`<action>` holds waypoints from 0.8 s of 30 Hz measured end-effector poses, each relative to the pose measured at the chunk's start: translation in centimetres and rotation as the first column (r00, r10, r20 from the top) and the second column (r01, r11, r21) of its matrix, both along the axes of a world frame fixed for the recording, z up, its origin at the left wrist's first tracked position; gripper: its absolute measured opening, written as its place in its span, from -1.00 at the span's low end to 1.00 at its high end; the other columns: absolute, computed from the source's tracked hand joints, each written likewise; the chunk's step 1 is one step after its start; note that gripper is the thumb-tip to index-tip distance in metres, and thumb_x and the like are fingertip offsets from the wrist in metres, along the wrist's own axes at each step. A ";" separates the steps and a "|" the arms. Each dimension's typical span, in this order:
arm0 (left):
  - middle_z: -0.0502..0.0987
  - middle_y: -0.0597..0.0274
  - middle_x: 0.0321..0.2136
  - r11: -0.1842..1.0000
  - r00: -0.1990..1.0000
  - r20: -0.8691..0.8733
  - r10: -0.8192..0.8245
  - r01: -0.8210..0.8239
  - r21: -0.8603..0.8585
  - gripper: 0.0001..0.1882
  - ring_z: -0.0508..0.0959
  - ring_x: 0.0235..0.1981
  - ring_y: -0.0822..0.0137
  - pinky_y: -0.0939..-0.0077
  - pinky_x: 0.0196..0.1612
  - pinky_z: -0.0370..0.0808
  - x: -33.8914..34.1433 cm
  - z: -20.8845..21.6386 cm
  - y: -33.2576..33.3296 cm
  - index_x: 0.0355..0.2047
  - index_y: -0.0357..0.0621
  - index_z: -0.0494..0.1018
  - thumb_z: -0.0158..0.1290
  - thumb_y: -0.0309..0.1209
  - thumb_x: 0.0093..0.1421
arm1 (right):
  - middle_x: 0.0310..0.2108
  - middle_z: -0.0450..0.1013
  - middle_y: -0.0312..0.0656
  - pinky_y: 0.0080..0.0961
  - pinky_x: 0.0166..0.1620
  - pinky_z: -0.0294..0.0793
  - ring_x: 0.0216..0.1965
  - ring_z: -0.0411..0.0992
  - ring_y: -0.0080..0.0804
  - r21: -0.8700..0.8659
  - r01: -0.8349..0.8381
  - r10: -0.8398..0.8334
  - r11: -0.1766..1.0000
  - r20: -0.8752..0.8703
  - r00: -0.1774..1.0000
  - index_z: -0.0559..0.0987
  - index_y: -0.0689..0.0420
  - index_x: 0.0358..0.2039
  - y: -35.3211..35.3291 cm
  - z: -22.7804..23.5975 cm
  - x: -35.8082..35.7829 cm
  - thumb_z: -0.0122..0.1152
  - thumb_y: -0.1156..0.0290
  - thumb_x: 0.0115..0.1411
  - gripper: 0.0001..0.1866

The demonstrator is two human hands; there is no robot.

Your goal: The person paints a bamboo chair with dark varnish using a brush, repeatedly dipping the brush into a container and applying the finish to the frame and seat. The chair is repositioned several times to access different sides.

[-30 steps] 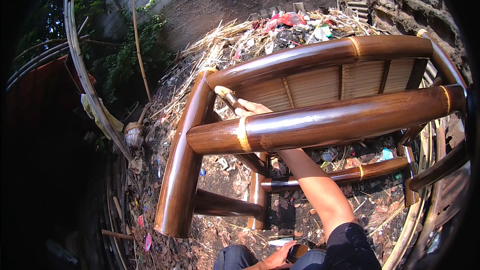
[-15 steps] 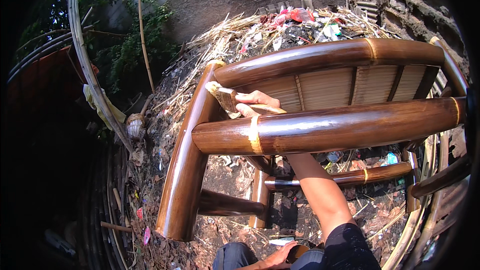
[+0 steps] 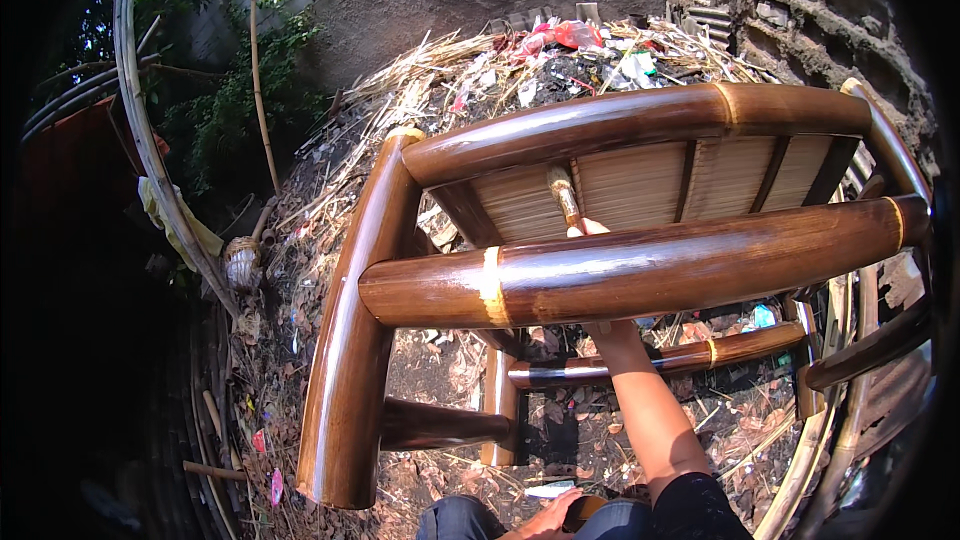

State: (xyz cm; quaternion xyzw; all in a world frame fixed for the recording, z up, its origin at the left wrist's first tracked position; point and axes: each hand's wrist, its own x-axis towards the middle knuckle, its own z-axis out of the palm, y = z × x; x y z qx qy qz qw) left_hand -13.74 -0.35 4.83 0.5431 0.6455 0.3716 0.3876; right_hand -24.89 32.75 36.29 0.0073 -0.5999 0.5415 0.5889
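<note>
A glossy dark-brown bamboo chair or bench frame [image 3: 620, 265] with pale bands fills the middle. My right arm passes beneath its thick near rail. Behind that rail my right hand [image 3: 590, 227], mostly hidden, grips a paintbrush [image 3: 565, 198]. The brush's pale bristle end points up, at a dark slat of the bamboo-strip panel [image 3: 640, 185]. Low in the picture, by my knees, my left hand [image 3: 548, 518] is closed against a small brown round container [image 3: 583, 512], partly cut off by the lower edge.
Dry stalks [image 3: 425, 80], leaves and plastic litter cover the ground. Bamboo poles [image 3: 140, 110] lean at the left beside green plants [image 3: 235, 90]. A block wall [image 3: 430, 0] stands behind. Long split bamboo [image 3: 815, 460] lies at the right.
My right hand has moved right with the paintbrush, from near the left post to the panel's slat. The brush now points up. The view has shifted slightly; my left hand stays by my knees.
</note>
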 end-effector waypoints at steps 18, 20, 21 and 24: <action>0.15 -0.28 0.28 0.998 0.998 0.045 -0.053 0.051 0.030 0.00 0.14 0.36 -0.16 0.10 0.39 0.14 -0.3 0.8 1.3 0.28 -0.37 0.07 0.36 -0.23 -0.05 | -0.06 0.44 -0.23 -0.52 0.00 0.51 -0.09 0.45 -0.50 -0.379 0.026 -0.146 0.925 -0.291 0.945 0.36 0.10 0.17 12.4 1.5 12.4 0.12 0.20 0.39 -0.58; 0.16 -0.28 0.28 0.999 0.998 0.038 -0.044 0.043 0.012 0.00 0.14 0.36 -0.16 0.10 0.39 0.15 -0.5 1.1 1.8 0.28 -0.37 0.07 0.37 -0.23 -0.06 | -0.04 0.43 -0.22 -0.51 0.02 0.51 -0.07 0.45 -0.48 -0.418 0.041 -0.213 0.908 -0.374 0.903 0.36 0.09 0.17 14.2 3.0 12.2 0.10 0.17 0.41 -0.58; 0.16 -0.28 0.28 0.999 0.999 0.035 -0.037 0.037 0.003 0.01 0.15 0.36 -0.16 0.10 0.39 0.15 -0.4 1.2 2.2 0.28 -0.37 0.07 0.37 -0.22 -0.06 | -0.04 0.44 -0.23 -0.51 0.03 0.50 -0.06 0.45 -0.48 -0.489 0.052 -0.269 0.871 -0.385 0.883 0.36 0.09 0.17 15.1 3.6 12.5 0.07 0.17 0.42 -0.58; 0.16 -0.28 0.28 0.999 0.999 0.032 -0.033 0.033 -0.006 0.01 0.15 0.36 -0.16 0.09 0.39 0.15 0.3 1.5 3.7 0.28 -0.37 0.07 0.38 -0.22 -0.07 | 0.00 0.43 -0.23 -0.47 0.06 0.49 -0.03 0.45 -0.47 -0.402 -0.198 -0.025 0.894 -0.485 0.874 0.37 0.07 0.16 19.6 3.3 16.6 0.02 0.11 0.43 -0.58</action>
